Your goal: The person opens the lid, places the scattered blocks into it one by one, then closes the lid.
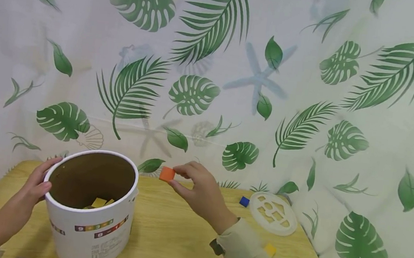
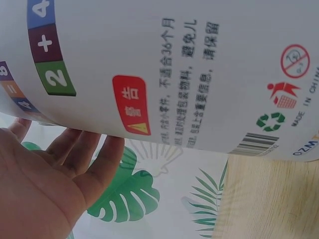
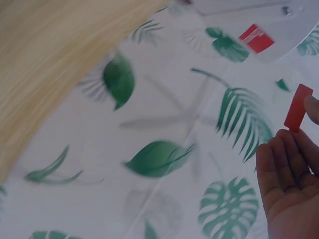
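My right hand [image 1: 202, 189] pinches an orange-red block [image 1: 167, 174] between thumb and fingertips, held up to the right of the bucket's rim. In the right wrist view the block [image 3: 298, 107] shows its narrow side, with the hand [image 3: 294, 184] below it. A white bucket [image 1: 84, 229] with printed sums stands on the left of the table. My left hand [image 1: 36, 184] grips its rim from the left, thumb on the near side. The left wrist view shows the fingers of that hand [image 2: 55, 184] against the bucket's printed wall [image 2: 199, 74]. Yellow blocks [image 1: 99, 202] lie inside the bucket.
On the right of the wooden table [image 1: 165, 234] lies a white lid with shaped holes [image 1: 255, 214]. A blue block [image 1: 244, 201] sits beside it, and a yellow block [image 1: 270, 250] lies nearer, partly behind the right sleeve. A leaf-patterned sheet [image 1: 197, 145] hangs behind the table.
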The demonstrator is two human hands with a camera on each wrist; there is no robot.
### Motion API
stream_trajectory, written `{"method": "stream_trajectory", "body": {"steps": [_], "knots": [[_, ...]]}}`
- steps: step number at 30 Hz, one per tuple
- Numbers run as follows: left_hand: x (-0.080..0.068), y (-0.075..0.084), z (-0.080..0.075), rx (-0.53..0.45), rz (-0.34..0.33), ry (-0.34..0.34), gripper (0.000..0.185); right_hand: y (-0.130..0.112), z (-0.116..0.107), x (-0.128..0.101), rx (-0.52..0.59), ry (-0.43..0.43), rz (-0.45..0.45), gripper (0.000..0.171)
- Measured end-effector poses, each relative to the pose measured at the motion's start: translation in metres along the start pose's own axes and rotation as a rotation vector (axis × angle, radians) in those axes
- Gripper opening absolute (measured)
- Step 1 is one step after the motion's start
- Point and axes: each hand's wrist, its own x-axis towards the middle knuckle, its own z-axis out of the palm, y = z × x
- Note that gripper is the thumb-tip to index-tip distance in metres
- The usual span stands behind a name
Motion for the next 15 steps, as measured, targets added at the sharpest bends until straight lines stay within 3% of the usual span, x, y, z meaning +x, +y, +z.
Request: {"method": "stream_trajectory", "body": {"steps": [10,15], "knots": [[-0.001,-0.003,-0.001,-0.009,-0.015,-0.002,0.057,-0.053,0.031,0.036,0.064,-0.016,-0.08,0.029],[0.0,-0.003,-0.001,0.011,0.002,0.008,0.057,-0.071,0.044,0.05,0.029,-0.028,-0.113,0.029]]}}
